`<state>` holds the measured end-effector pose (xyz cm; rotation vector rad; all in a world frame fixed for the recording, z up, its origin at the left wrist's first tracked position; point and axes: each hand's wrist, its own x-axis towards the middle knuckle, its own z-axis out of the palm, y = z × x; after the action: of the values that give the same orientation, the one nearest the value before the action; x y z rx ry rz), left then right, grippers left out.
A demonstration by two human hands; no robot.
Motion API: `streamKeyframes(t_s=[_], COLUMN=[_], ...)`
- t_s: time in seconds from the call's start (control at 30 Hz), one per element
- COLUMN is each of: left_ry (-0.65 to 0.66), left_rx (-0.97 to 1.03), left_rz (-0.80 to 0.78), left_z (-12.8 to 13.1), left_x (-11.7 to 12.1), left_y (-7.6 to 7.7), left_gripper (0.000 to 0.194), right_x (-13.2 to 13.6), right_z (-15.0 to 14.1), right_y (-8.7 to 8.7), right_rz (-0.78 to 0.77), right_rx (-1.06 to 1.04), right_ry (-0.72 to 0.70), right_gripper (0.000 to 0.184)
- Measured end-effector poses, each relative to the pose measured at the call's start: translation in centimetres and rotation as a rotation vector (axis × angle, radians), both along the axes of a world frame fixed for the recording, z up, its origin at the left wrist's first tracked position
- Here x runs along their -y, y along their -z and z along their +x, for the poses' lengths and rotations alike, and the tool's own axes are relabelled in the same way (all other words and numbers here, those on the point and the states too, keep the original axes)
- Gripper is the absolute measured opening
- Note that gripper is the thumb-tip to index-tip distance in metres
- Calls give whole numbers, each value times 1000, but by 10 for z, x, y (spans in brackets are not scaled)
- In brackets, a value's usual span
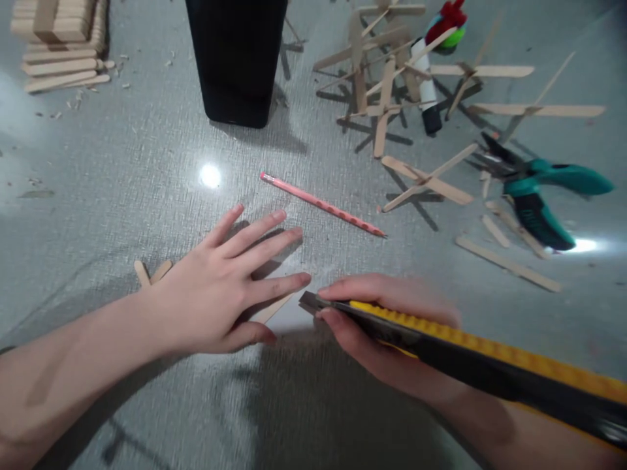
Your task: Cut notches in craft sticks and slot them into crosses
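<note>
My left hand (230, 284) lies with its fingers spread over wooden craft sticks on a pale sheet. One craft stick (275, 309) shows between its thumb and index finger, and rounded stick ends (142, 273) stick out behind the wrist. My right hand (382, 333) grips a yellow and black utility knife (441, 343) near its front. The short blade points left, close to my left index fingertip and the stick's end. Whether the blade touches anything I cannot tell. Beyond my hands lies a pink pencil (323, 205).
Pliers with teal handles (526, 183) lie at the right beside loose stick pieces (507, 263). Crossed craft-stick assemblies (426, 179) and a white marker (425, 85) spread across the upper right. A black box-like object (238, 59) stands at the back; bundled sticks (59, 26) lie upper left.
</note>
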<state>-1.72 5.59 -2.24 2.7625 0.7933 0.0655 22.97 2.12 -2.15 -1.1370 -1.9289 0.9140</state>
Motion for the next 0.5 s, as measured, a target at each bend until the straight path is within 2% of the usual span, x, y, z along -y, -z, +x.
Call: streamKeyframes(t_s=[0.17, 0.5], left_ry=[-31, -28], left_rx=[33, 116], left_rz=[0, -22], left_z=[0, -1], left_x=[-1, -4], left_y=[4, 9], left_gripper=[49, 56], right_x=[3, -3], right_z=[-3, -10], right_y=[7, 2], right_rz=[38, 46], right_rx=[-24, -27], right_ry=[-18, -190], right_gripper=[22, 24])
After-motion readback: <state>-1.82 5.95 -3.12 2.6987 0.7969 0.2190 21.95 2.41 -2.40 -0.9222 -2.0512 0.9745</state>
